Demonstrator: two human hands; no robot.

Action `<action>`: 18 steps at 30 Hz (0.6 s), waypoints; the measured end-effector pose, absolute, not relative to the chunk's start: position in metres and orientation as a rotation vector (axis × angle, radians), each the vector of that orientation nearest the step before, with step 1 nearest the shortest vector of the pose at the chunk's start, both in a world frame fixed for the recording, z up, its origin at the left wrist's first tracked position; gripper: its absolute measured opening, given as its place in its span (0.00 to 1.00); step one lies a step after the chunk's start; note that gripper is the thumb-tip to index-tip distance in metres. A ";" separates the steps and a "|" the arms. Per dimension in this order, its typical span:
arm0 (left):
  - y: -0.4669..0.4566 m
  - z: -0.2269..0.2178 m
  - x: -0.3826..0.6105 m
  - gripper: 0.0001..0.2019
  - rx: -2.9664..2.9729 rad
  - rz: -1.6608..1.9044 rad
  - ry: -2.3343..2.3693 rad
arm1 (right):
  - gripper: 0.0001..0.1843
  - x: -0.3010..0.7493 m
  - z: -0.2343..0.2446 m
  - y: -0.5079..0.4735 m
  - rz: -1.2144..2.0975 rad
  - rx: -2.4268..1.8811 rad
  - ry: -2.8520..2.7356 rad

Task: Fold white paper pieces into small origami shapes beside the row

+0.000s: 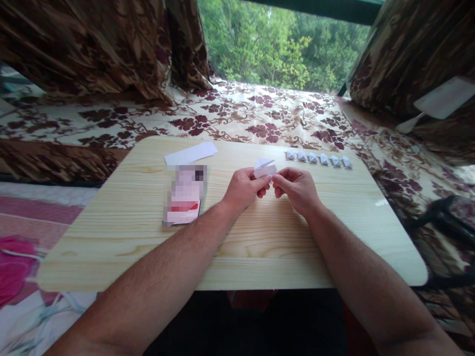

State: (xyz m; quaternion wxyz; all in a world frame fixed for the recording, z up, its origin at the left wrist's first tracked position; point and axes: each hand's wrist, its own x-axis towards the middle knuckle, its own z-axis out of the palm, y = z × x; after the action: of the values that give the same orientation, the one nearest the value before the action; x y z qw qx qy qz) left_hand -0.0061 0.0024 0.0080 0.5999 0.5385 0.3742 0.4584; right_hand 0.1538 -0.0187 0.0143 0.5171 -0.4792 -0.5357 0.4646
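Note:
A small piece of folded white paper [264,169] is held up over the middle of the wooden table [260,237]. My left hand [248,185] grips it from the left, thumb across its near side. At its lower right corner, my right hand [295,188] pinches the paper's edge between thumb and fingertips. To the right and farther back, several small folded paper pieces [312,158] stand in a row. Flat white paper strips [191,153] lie at the back left of the table.
A phone-like flat object [184,195], mostly blurred out, lies left of my left hand. Behind the table runs a ledge with floral cloth [260,113], below a window. A white panel-shaped object [445,99] hangs at the upper right. Pink cloth [15,267] lies at the left.

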 end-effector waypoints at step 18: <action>0.005 0.008 -0.007 0.14 1.190 1.020 0.854 | 0.16 0.152 0.017 -0.020 1.048 -1.195 -1.308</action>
State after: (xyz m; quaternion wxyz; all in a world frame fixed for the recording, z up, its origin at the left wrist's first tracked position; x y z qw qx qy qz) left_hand -0.0067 0.0050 0.0085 0.6276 0.5191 0.3726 0.4448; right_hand 0.1516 -0.0199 0.0167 0.5156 -0.4975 -0.5444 0.4363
